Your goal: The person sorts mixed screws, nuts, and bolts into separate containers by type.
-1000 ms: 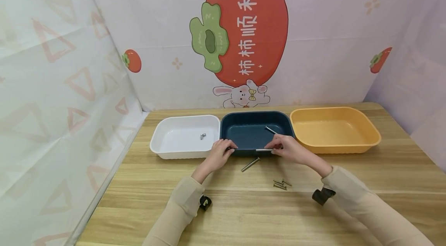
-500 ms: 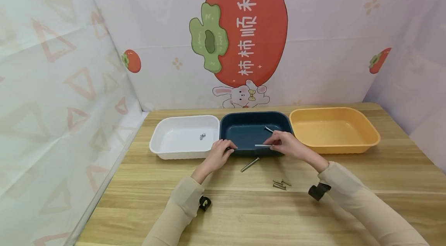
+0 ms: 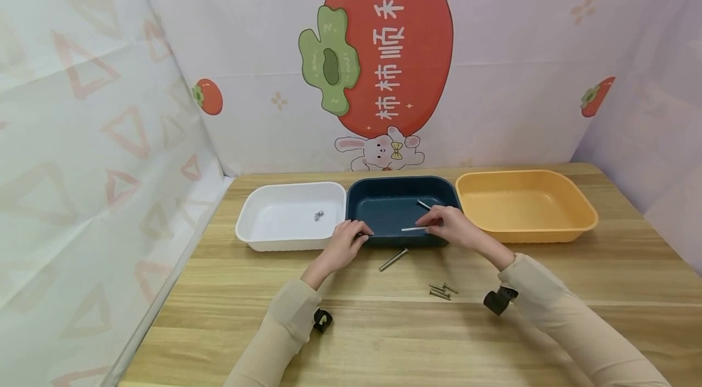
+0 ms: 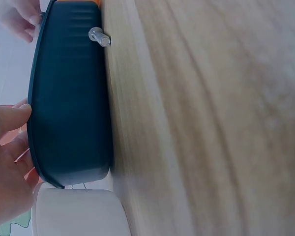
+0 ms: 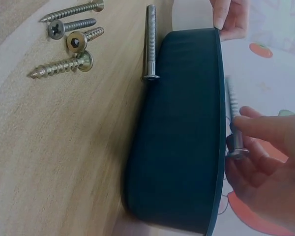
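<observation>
My left hand (image 3: 344, 243) pinches the near rim of the dark teal tray (image 4: 71, 98), thumb outside and fingers over the edge. My right hand (image 3: 451, 226) holds a long silver bolt (image 5: 234, 108) between thumb and fingers, just inside the tray's near rim. A second bolt (image 3: 423, 204) lies in the tray, partly hidden behind the right hand. On the table before the tray rests another long bolt (image 3: 393, 259), its head towards the tray in the head view. Several short golden screws (image 5: 69, 64) lie in a small group nearer the person.
To the left stands a white tray (image 3: 252, 231) with a few small metal pieces (image 3: 319, 215) in it. A yellow tray (image 3: 526, 233) stands to the right, close beside the teal one. A printed cloth backs the wooden table (image 3: 373, 338).
My right hand has lifted slightly and moved inward from the tray's near rim with the bolt still in its grip. The left hand stays on the rim.
</observation>
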### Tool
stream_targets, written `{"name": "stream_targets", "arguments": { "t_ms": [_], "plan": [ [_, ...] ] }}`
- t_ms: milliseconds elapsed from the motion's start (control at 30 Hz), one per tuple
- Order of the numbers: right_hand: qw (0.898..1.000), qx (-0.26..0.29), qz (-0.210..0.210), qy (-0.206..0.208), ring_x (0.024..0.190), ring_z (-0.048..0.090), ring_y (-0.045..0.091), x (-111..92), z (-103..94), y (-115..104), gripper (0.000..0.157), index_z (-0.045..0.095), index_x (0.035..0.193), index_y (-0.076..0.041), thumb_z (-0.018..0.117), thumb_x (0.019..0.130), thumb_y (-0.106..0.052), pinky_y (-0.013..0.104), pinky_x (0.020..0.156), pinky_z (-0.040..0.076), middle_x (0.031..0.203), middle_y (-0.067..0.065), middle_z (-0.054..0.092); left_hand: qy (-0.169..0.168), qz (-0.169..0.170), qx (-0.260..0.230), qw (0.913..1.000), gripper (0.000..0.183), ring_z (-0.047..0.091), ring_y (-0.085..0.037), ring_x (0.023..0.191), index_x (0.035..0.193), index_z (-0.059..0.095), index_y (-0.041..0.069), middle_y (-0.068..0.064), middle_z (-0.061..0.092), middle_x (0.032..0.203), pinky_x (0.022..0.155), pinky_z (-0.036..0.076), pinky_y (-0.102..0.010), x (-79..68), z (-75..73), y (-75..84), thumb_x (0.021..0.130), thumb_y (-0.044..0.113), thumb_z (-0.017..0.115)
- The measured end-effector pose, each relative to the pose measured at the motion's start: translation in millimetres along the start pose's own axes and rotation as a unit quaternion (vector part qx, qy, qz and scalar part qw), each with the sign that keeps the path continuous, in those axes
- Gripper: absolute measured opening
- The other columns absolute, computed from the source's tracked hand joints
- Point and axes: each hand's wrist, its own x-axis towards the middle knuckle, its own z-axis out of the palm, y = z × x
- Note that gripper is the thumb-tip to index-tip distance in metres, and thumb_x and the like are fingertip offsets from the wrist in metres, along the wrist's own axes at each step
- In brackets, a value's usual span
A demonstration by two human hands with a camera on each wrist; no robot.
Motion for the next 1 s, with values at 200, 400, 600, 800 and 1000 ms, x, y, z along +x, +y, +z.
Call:
{"name": "stream_targets", "arguments": {
  "t_ms": [200,400,600,800,1000],
  "plan": [
    [1.0,-0.002,0.016,0.012,0.095,0.053,0.029,-2.9,0.2,-2.5,0.024,0.064,0.102,0.0,0.064,0.078,-0.001,0.045,0.079,0.044,0.103,0.014,0.059,-0.006,0.0,0.003,1.0,0.01,0.05,-0.022,0.09,0.094,0.059,0.005,-0.006,0.059,0.093,0.089,0.031,-0.043,1.0,-0.5,0.7,0.089,0.006,0.051],
    [1.0,-0.003,0.0,0.016,0.096,0.054,0.028,-7.5,0.9,-10.6,0.022,0.065,0.1,-0.001,0.064,0.079,-0.004,0.043,0.079,0.045,0.101,0.012,0.061,-0.004,0.001,0.003,1.0,0.009,0.05,-0.022,0.09,0.093,0.059,0.006,-0.006,0.059,0.093,0.09,0.031,-0.043,2.1,-0.5,0.6,0.089,0.006,0.051],
    [1.0,0.004,-0.025,0.015,0.096,0.055,0.026,-12.6,4.0,-16.4,0.02,0.065,0.098,-0.003,0.064,0.079,-0.005,0.039,0.078,0.046,0.103,0.014,0.062,-0.002,0.003,0.004,1.0,0.009,0.05,-0.022,0.091,0.093,0.059,0.006,-0.005,0.06,0.093,0.089,0.032,-0.042,2.7,0.3,-0.7,0.088,0.006,0.051],
    [0.999,0.016,-0.044,-0.008,0.096,0.055,0.022,-16.5,9.1,-19.6,0.019,0.065,0.099,-0.005,0.063,0.081,-0.01,0.036,0.079,0.047,0.1,0.006,0.062,-0.001,0.002,0.003,1.0,0.009,0.05,-0.022,0.09,0.093,0.059,0.005,-0.005,0.059,0.092,0.089,0.032,-0.042,1.9,0.2,-0.5,0.088,0.005,0.051],
    [0.998,0.03,-0.044,-0.038,0.093,0.056,0.019,-18.5,13.9,-22.3,0.02,0.064,0.1,-0.004,0.061,0.083,-0.014,0.035,0.078,0.047,0.098,0.003,0.062,-0.004,-0.001,0.004,1.0,0.01,0.05,-0.022,0.09,0.094,0.059,0.006,-0.005,0.059,0.092,0.09,0.032,-0.043,1.2,-0.4,0.3,0.089,0.006,0.051]
  ]
}}
